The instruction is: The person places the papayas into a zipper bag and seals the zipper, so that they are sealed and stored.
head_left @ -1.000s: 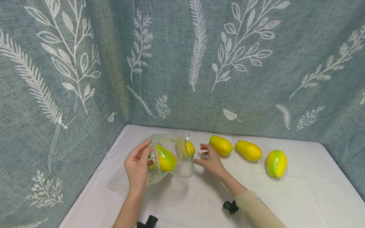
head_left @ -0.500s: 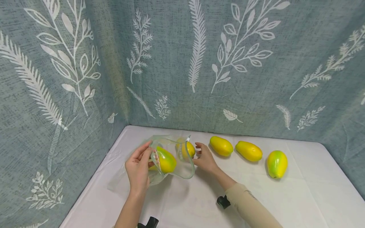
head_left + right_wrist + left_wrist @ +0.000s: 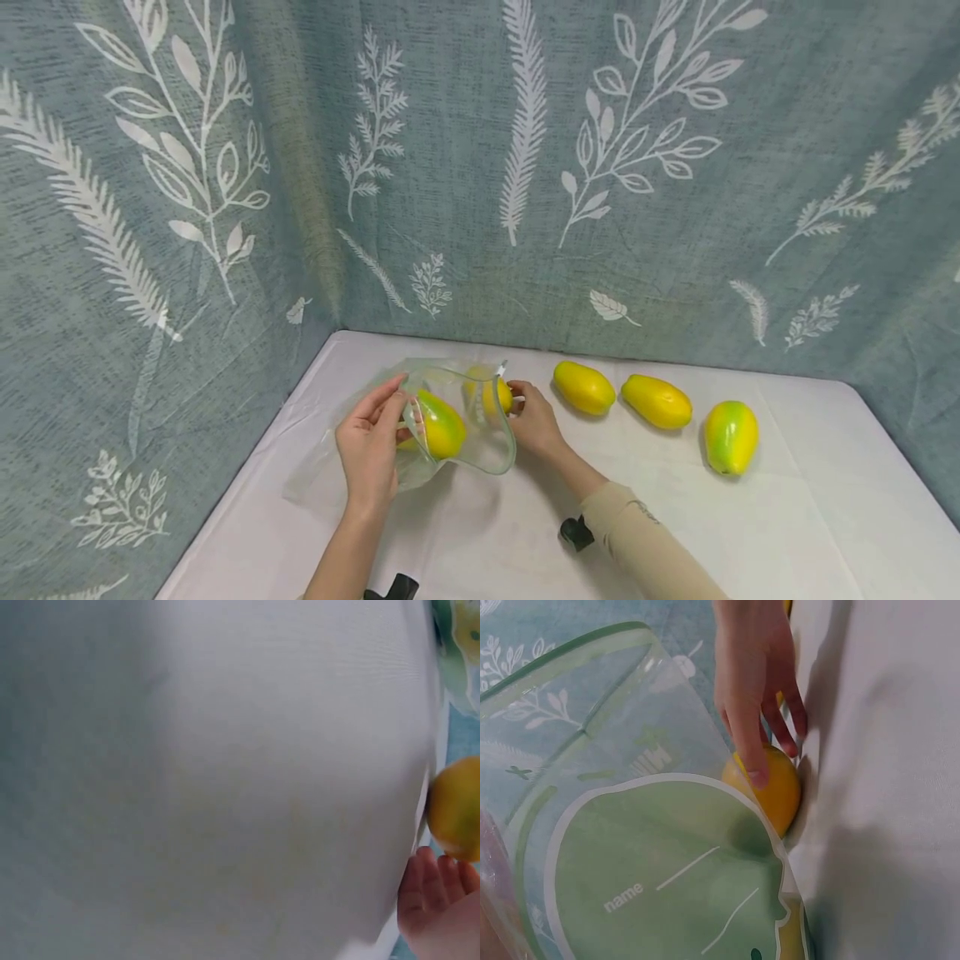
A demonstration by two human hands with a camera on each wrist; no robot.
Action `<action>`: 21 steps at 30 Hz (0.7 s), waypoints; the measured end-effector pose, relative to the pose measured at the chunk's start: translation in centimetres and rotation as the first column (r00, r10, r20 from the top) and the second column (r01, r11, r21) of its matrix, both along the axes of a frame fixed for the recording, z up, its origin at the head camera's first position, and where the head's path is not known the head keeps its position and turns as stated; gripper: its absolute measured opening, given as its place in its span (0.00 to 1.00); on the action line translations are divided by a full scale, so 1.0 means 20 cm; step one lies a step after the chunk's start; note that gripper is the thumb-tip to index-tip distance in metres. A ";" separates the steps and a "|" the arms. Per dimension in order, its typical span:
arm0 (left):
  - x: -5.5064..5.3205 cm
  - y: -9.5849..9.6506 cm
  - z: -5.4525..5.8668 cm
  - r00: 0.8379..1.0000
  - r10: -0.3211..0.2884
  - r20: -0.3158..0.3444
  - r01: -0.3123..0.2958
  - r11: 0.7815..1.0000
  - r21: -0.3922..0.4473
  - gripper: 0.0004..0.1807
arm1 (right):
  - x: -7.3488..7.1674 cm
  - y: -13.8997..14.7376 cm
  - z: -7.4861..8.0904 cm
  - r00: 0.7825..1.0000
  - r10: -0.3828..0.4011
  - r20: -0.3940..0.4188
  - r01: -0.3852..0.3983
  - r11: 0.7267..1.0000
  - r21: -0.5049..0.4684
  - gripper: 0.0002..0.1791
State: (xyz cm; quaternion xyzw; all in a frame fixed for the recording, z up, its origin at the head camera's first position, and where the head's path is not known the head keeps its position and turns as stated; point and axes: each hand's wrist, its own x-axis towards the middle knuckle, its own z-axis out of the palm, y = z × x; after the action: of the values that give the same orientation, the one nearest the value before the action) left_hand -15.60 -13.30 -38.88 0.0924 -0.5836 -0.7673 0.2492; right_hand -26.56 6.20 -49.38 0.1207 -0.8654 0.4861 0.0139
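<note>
My left hand (image 3: 369,446) pinches the rim of a clear zip bag (image 3: 480,468), whose mouth gapes toward the right. Through the plastic shows a yellow-green papaya (image 3: 442,427) lying within the bag, near my left fingers. Just past the bag's right side lies another papaya (image 3: 506,396), partly seen through the film. My right hand (image 3: 536,423) is at this fruit's right end, fingers spread. In the left wrist view its thumb overlaps the papaya (image 3: 784,791) beside the green printed panel (image 3: 652,855). The right wrist view has the fingers (image 3: 431,881) just below the fruit (image 3: 459,810).
To the right, a papaya (image 3: 583,387), another papaya (image 3: 657,402) and a greener papaya (image 3: 731,437) lie in a row on the white tablecloth (image 3: 810,500). A blue-green leaf-patterned curtain (image 3: 465,167) hangs behind and at the left.
My right hand has moved left, from beside the row of papayas to the one next to the bag. My left hand keeps its pinch on the bag with hardly any movement.
</note>
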 end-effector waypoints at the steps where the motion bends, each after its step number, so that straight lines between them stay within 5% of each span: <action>1: 0.00 0.00 0.00 1.000 -0.002 0.002 0.002 1.000 -0.001 0.13 | 0.00 0.00 0.00 1.000 -0.008 0.010 0.008 1.000 -0.007 0.34; 21: 0.00 0.00 0.00 1.000 -0.009 0.009 0.009 1.000 -0.008 0.13 | 0.05 0.10 0.03 0.990 -0.075 0.120 0.078 0.997 -0.025 0.34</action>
State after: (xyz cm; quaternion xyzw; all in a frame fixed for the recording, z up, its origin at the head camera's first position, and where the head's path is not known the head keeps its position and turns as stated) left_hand -15.55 -13.26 -38.94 0.0919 -0.5883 -0.7656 0.2435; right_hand -25.56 8.12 -48.82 0.0578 -0.8615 0.5042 -0.0174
